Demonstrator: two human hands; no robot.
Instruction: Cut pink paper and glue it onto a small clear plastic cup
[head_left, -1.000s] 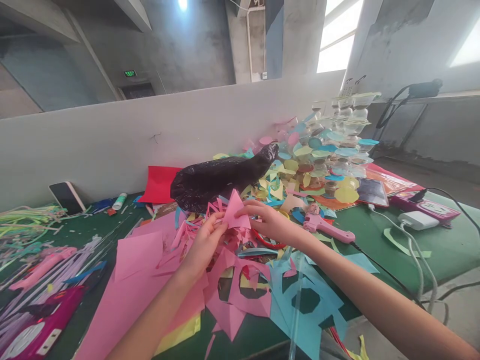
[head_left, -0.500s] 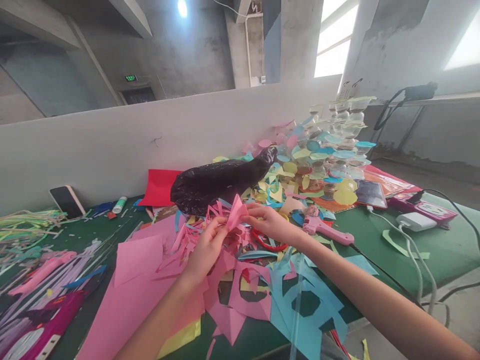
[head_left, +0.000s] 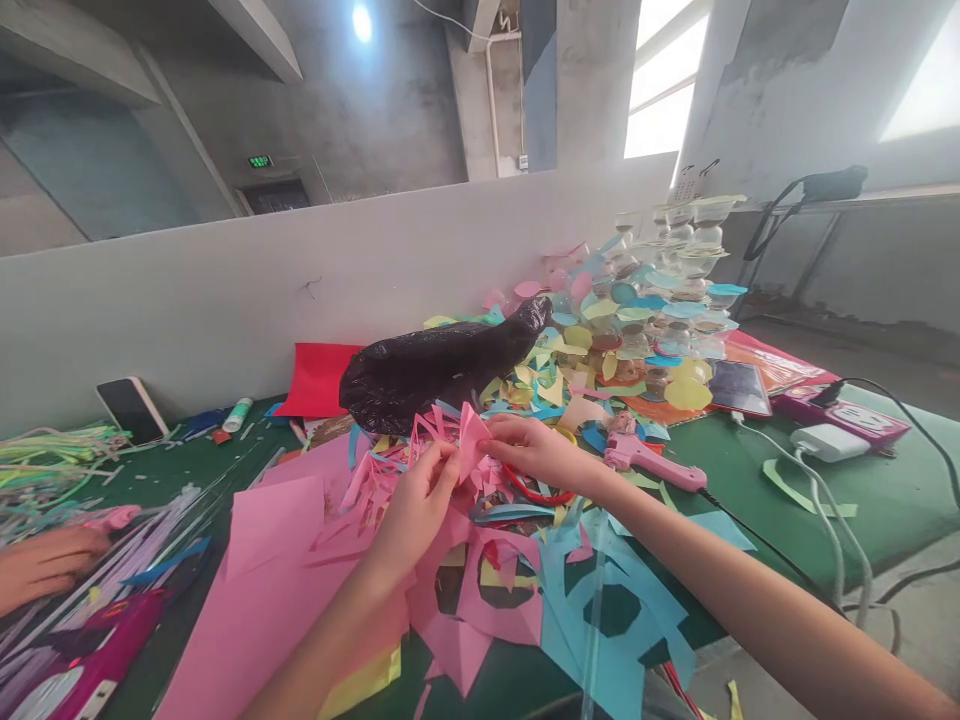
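Above the tangle of pink paper scraps (head_left: 375,485), near the middle of the green table (head_left: 915,480), we hold a folded pink paper (head_left: 470,440) upright between both hands, its pointed tip up. Our left hand (head_left: 424,495) has its thumb and fingers closed narrowly on the left side of the paper, and our right hand (head_left: 536,452) pinches the right side with its fingertips.

Behind our hands lies a black plastic bag (head_left: 442,365), with a red sheet (head_left: 319,380) just beside its left end. Right of our right hand, a pink glue gun (head_left: 652,462) rests on the table, its dark cord running toward the near edge. Nearer us, pink paper with cut-out holes (head_left: 466,655) meets blue paper with cut-out holes (head_left: 562,630), and large pink sheets (head_left: 274,520) spread to the left. Farther back on the right, clear plastic cups (head_left: 701,262) stand stacked among colored paper discs (head_left: 686,394). At the far left, another person's hand (head_left: 49,565) reaches over pale purple strips (head_left: 161,525), beside a second pink glue gun (head_left: 112,518), mostly covered.
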